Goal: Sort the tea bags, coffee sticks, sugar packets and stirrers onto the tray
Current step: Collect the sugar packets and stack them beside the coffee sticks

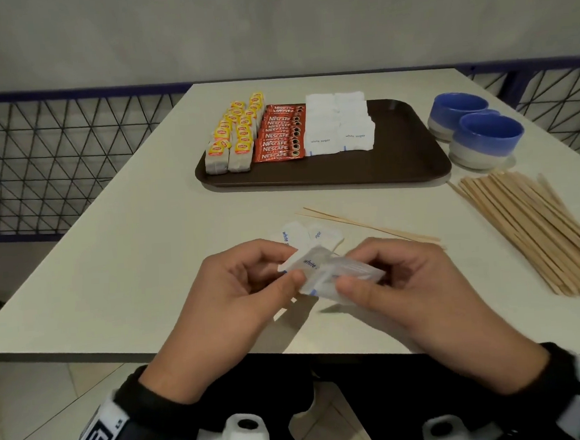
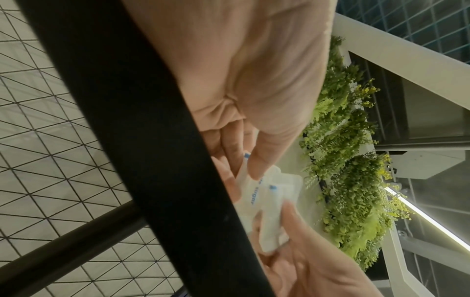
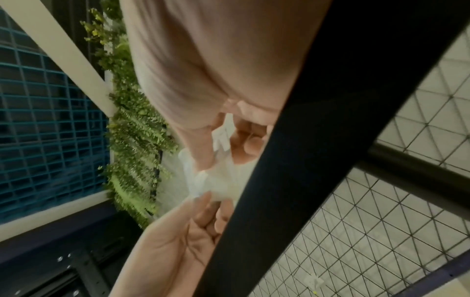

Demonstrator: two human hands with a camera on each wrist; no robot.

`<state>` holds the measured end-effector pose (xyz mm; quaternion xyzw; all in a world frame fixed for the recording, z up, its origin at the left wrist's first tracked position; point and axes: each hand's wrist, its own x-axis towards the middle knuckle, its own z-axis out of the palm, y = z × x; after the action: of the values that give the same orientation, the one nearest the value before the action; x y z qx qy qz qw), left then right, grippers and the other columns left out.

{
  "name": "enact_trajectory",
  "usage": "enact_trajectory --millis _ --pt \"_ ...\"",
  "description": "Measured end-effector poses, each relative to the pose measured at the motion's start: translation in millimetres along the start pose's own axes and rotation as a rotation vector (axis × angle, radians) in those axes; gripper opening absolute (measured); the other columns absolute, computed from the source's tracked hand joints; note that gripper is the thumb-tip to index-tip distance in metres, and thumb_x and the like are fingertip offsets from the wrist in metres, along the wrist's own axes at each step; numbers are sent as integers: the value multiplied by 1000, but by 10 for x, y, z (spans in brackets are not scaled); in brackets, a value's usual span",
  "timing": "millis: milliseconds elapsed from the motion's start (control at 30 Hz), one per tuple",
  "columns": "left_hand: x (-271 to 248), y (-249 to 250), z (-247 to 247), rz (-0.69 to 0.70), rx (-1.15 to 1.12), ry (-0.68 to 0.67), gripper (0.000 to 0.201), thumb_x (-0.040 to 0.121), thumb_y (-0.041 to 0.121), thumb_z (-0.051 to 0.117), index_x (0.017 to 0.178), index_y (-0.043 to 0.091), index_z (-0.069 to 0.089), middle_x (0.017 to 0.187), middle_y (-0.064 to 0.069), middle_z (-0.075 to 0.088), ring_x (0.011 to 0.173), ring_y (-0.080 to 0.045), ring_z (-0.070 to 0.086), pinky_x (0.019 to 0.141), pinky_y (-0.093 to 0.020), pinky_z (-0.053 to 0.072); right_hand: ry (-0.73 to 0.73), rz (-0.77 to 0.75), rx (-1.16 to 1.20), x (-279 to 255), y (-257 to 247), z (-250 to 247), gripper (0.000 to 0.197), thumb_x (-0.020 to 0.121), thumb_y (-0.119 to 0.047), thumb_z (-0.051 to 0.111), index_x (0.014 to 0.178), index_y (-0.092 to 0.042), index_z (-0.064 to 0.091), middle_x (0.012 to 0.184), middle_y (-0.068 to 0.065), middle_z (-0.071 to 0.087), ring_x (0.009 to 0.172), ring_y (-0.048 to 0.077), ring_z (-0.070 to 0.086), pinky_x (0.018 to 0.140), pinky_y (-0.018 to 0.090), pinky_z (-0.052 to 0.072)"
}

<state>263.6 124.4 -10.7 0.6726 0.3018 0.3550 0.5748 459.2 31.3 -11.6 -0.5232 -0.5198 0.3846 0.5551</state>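
Observation:
Above the table's near edge, both hands hold a small bunch of white sugar packets (image 1: 330, 273). My left hand (image 1: 252, 284) pinches its left end and my right hand (image 1: 382, 278) pinches its right end. The wrist views show the same sugar packets (image 2: 264, 203) (image 3: 216, 180) between thumbs and fingers. Two more sugar packets (image 1: 303, 234) lie on the table just beyond. On the brown tray (image 1: 401, 157) lie rows of yellow-tagged tea bags (image 1: 233, 138), red coffee sticks (image 1: 281, 134) and white sugar packets (image 1: 338, 123). A heap of wooden stirrers (image 1: 536, 230) lies at the right.
Two blue-and-white bowls (image 1: 474, 128) stand right of the tray. Two loose stirrers (image 1: 368, 226) lie across the table between the tray and my hands. A wire-mesh railing (image 1: 54, 160) runs behind the table. The tray's right part is bare.

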Motion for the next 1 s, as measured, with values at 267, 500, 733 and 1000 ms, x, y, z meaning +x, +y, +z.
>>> enact_trajectory --millis 267,500,733,1000 --pt "-17 22 -16 22 -48 -87 13 83 15 74 93 8 69 81 -16 76 71 -22 68 72 -25 53 169 112 -53 61 95 155 28 81 -23 86 93 -28 61 81 9 73 75 34 68 73 61 59" --pt "-9 -49 -37 2 -57 -101 14 88 27 70 96 16 65 87 -15 78 79 -39 68 79 -36 51 72 37 -120 22 68 166 5 91 -26 77 92 -23 73 82 -4 71 72 8 61 67 26 46" --pt "-30 -20 -35 24 -26 -127 19 91 30 63 103 15 61 72 -12 72 64 -22 47 60 -25 39 57 28 -3 6 77 162 4 92 -8 75 89 -9 72 76 -7 67 65 1 57 62 13 44" --pt "-49 -41 4 83 13 -125 22 91 40 64 105 24 65 82 -11 75 73 -38 57 70 -36 44 -12 172 -20 102 -57 41 10 84 -21 81 84 -14 74 74 8 66 63 22 54 61 37 45"
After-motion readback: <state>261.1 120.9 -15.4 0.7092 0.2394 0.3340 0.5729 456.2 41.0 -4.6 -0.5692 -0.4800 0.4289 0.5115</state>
